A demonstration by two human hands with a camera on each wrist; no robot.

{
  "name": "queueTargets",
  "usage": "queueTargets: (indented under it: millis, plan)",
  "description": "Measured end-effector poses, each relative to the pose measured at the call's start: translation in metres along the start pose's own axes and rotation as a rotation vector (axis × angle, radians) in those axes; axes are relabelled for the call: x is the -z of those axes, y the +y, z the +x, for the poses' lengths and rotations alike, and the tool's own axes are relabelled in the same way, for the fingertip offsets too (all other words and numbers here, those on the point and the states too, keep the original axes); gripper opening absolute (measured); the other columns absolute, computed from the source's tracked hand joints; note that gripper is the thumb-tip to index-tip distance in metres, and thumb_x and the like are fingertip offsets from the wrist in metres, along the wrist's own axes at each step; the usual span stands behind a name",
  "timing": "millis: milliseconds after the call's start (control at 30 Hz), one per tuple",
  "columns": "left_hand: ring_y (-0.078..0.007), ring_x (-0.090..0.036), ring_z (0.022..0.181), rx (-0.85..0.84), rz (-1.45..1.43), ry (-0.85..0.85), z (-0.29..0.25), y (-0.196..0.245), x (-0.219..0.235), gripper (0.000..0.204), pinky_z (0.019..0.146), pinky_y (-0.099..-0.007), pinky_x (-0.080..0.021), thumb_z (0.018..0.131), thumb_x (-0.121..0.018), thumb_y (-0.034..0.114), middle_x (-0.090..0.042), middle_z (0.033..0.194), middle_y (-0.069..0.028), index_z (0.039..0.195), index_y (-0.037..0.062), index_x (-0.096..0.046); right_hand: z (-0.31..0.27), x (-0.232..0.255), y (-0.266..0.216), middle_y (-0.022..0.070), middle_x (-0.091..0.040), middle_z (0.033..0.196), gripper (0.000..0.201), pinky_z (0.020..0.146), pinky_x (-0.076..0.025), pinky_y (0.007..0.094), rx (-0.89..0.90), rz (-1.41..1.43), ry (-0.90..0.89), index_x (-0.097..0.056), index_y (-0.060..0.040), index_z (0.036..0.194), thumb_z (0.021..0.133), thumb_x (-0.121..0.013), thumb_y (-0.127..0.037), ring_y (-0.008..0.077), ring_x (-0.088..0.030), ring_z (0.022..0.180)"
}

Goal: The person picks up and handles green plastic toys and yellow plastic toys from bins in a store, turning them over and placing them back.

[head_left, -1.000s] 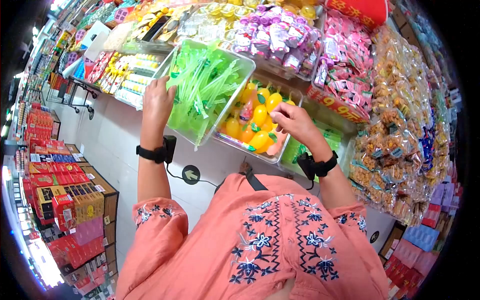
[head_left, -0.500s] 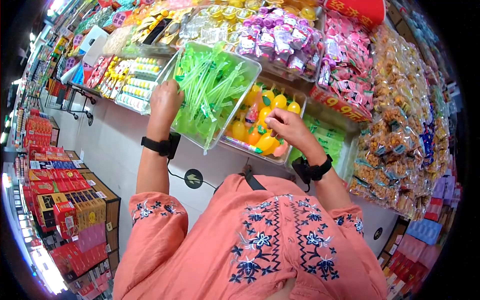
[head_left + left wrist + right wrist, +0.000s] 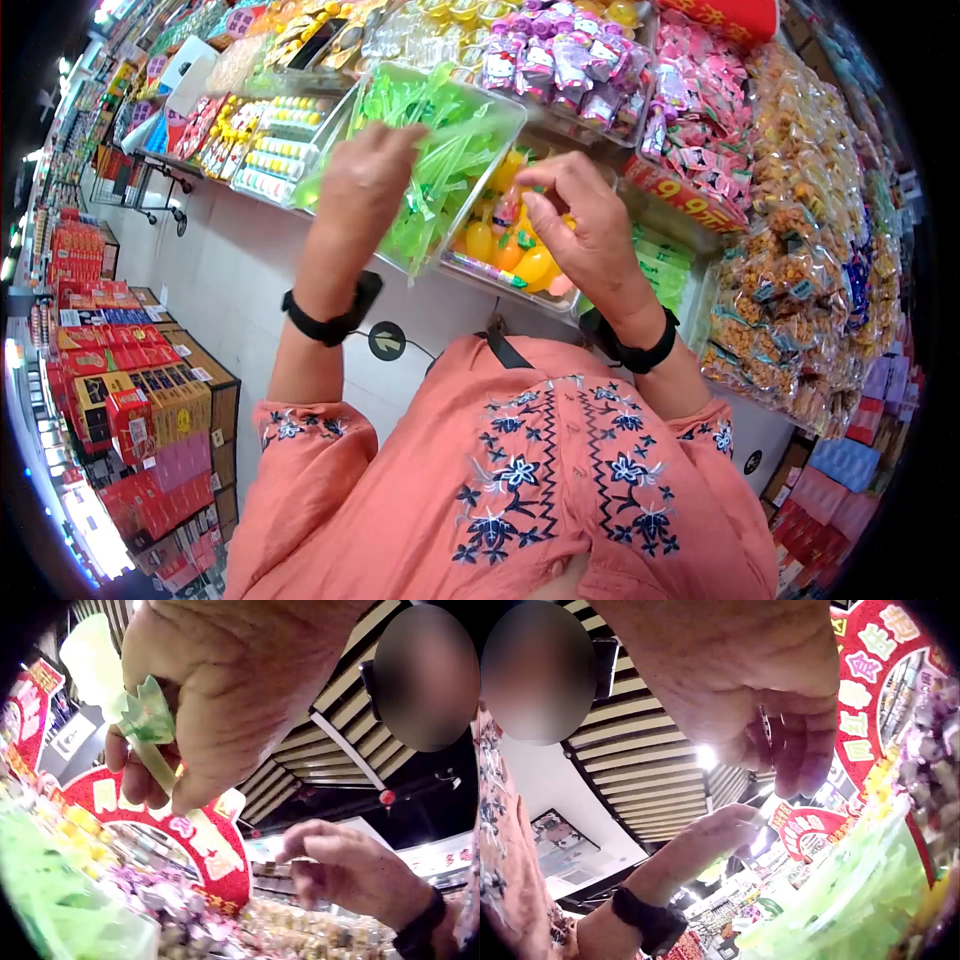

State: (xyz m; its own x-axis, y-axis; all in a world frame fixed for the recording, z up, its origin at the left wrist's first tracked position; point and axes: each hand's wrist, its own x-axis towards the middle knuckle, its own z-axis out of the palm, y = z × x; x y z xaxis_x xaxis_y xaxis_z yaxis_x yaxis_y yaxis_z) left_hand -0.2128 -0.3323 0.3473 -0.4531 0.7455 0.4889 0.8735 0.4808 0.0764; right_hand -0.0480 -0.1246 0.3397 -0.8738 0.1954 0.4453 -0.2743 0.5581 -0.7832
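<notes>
In the head view my left hand (image 3: 365,190), blurred, is over the bin of green plastic sticks (image 3: 440,160). The left wrist view shows its fingers curled round a pale green stick-like packet (image 3: 151,716) with a frilled collar and a wide translucent end. My right hand (image 3: 585,225) is raised above the bin of yellow mango-shaped items (image 3: 533,264). Its fingers are loosely bent with the thumb apart, and I see nothing held. In the right wrist view, the left hand (image 3: 724,834) is beyond the right hand (image 3: 742,690).
Purple packets (image 3: 570,65) and pink packets (image 3: 700,100) lie in bins behind. Clear bags of brown snacks (image 3: 790,270) are at the right, and stacked boxes (image 3: 150,420) at the left. A shopping cart (image 3: 130,185) stands by the far-left shelves.
The left hand has moved rightward and up from the green bin's left edge, with a green stick in it. The right hand has risen nearer the camera, its thumb now apart from the fingers.
</notes>
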Motion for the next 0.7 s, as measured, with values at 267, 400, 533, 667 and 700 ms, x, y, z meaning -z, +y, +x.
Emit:
queueTargets:
  millis: [267, 400, 533, 667, 700]
  plan:
    - [-0.0239, -0.058, 0.093, -0.205, -0.137, -0.216, 0.018, 0.105, -0.019, 0.035, 0.083, -0.0359, -0.041, 0.083, -0.058, 0.007, -0.056, 0.094, -0.0063, 0.118, 0.0119, -0.061, -0.016, 0.034, 0.022, 0.0179, -0.061, 0.105, 0.028, 0.084, -0.049, 0.0410, 0.046, -0.208, -0.063, -0.060, -0.0012, 0.114, 0.086, -0.059, -0.004, 0.0358, -0.060, 0.099]
    - [-0.0242, -0.058, 0.094, -0.265, -0.158, -0.216, 0.029, 0.128, -0.039, 0.034, 0.084, -0.0372, -0.042, 0.082, -0.059, 0.008, -0.058, 0.097, -0.0062, 0.116, 0.0100, -0.061, -0.040, 0.044, 0.050, 0.0194, -0.063, 0.101, 0.030, 0.081, -0.050, 0.0408, -0.143, -0.082, -0.100, -0.057, -0.0012, 0.118, 0.088, -0.058, -0.006, 0.0365, -0.062, 0.097]
    - [-0.0280, -0.058, 0.102, -0.314, -0.224, -0.110, 0.040, 0.139, -0.064, 0.032, 0.092, -0.0391, -0.043, 0.082, -0.063, 0.008, -0.061, 0.108, -0.0085, 0.114, 0.0087, -0.062, -0.055, 0.065, 0.067, 0.0181, -0.062, 0.093, 0.024, 0.075, -0.049, 0.0397, -0.162, -0.078, -0.074, -0.062, 0.0003, 0.111, 0.089, -0.061, -0.007, 0.0352, -0.062, 0.085]
    - [-0.0324, -0.061, 0.104, -0.108, -0.374, 0.117, 0.054, 0.133, -0.064, 0.022, 0.090, -0.0398, -0.049, 0.091, -0.062, 0.009, -0.063, 0.113, -0.0134, 0.113, 0.0064, -0.065, -0.075, 0.087, 0.081, 0.0152, -0.057, 0.086, 0.021, 0.070, -0.046, 0.0382, -0.224, -0.121, -0.011, -0.065, -0.0003, 0.108, 0.089, -0.063, -0.008, 0.0313, -0.059, 0.077]
    - [-0.0317, -0.062, 0.101, -0.032, -0.387, 0.129, 0.054, 0.130, -0.066, 0.021, 0.086, -0.0386, -0.051, 0.095, -0.060, 0.011, -0.063, 0.112, -0.0143, 0.114, 0.0054, -0.065, -0.079, 0.094, 0.085, 0.0148, -0.056, 0.084, 0.021, 0.069, -0.046, 0.0380, -0.235, -0.135, -0.001, -0.065, -0.0006, 0.108, 0.089, -0.063, -0.008, 0.0304, -0.058, 0.076]
